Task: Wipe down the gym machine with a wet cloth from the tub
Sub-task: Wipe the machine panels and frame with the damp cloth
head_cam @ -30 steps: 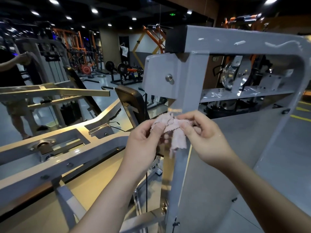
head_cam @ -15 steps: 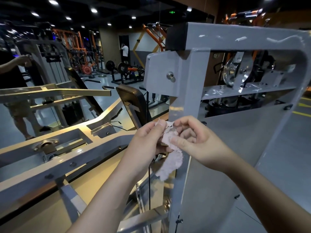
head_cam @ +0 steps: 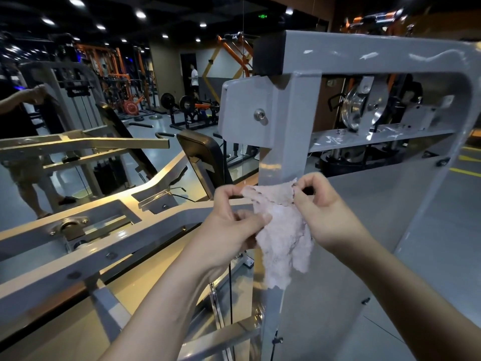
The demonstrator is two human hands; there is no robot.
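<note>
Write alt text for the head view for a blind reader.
Both hands hold a pale pink cloth spread open before the upright post of a grey gym machine, the left hand and right hand pinching its top edge. Other gym equipment stands behind.

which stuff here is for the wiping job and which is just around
For the job: cloth, pinched by left hand and right hand; grey frame.
Just around: black pad, weight plates, orange racks. No tub in view.
</note>
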